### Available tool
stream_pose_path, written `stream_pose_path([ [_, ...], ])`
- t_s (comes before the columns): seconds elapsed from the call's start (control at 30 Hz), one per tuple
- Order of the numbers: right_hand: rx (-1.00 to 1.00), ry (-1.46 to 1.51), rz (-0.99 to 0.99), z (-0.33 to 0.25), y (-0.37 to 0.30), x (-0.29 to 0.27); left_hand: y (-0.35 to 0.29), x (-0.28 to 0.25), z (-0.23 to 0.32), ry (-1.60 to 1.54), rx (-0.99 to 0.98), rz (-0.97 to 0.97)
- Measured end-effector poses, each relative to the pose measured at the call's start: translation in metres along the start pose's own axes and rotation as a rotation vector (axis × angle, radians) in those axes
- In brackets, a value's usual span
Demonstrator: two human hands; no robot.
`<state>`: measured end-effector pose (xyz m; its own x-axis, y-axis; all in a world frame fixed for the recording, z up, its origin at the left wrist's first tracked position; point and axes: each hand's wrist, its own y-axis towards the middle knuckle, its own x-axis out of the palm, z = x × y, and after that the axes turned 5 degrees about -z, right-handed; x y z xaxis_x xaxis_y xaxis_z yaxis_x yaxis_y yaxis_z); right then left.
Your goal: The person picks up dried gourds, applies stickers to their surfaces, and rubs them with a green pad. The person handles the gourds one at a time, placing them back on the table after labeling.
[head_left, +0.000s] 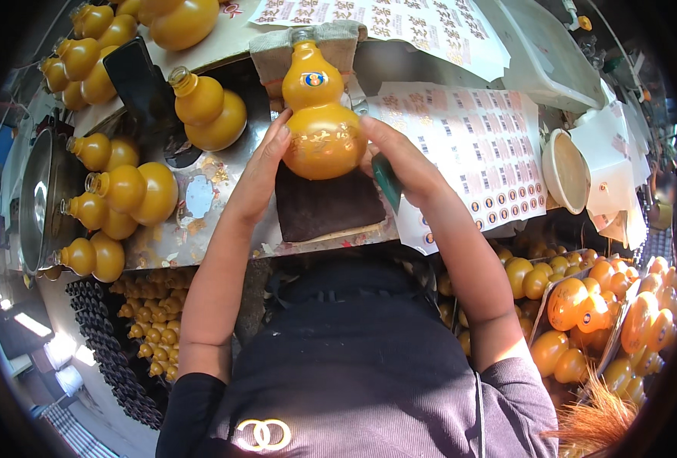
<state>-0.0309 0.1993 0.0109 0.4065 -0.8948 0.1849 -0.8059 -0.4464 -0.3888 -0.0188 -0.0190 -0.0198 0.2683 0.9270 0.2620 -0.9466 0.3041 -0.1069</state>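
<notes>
A glossy yellow gourd-shaped bottle [323, 137] lies in front of me, its neck pointing away. It bears a small blue-and-white round decal on the upper bulb and gold lettering on the lower one. My left hand [266, 164] presses against the left side of the lower bulb. On the opposite side, my right hand [405, 160] grips the bottle with thumb and partly hidden fingers. A flat dark-green piece [386, 181], perhaps a scraper, shows beneath the right palm. Under the neck is a folded beige cloth [347, 47]; a dark pad [327, 208] lies below the bottle's base.
Sheets of decals [468, 145] cover the right of the bench beside a round bowl [567, 171]. Several yellow gourd bottles [155, 195] and a black phone-like slab [134, 82] stand at left. A metal basin [40, 200] is at the left edge; crated bottles [571, 305] sit below right.
</notes>
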Motion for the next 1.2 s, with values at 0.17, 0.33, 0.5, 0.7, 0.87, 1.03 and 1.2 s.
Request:
stream_pose_path([
  [0.17,-0.052,-0.14,0.008,0.0,0.009,0.005,-0.001,0.019,0.009,0.077,0.017,0.06],
  [0.33,-0.054,-0.016,-0.009,-0.001,0.006,0.008,0.0,0.02,0.006,0.033,0.037,0.067],
  [0.5,-0.064,0.001,0.005,0.003,0.008,0.008,0.0,0.023,0.007,0.037,0.048,0.079],
  [0.7,-0.001,0.024,0.014,0.012,0.009,-0.002,0.0,0.014,-0.001,0.04,0.032,0.075],
  [0.87,-0.145,0.036,-0.02,0.027,0.004,-0.004,-0.006,0.005,-0.004,0.148,0.099,-0.019],
  [1.03,-0.155,0.033,-0.054,0.023,0.002,-0.003,-0.007,0.002,-0.003,0.168,0.095,-0.064],
  [1.2,-0.131,0.087,-0.115,0.015,-0.005,-0.005,-0.007,0.001,-0.006,0.121,0.083,-0.063],
])
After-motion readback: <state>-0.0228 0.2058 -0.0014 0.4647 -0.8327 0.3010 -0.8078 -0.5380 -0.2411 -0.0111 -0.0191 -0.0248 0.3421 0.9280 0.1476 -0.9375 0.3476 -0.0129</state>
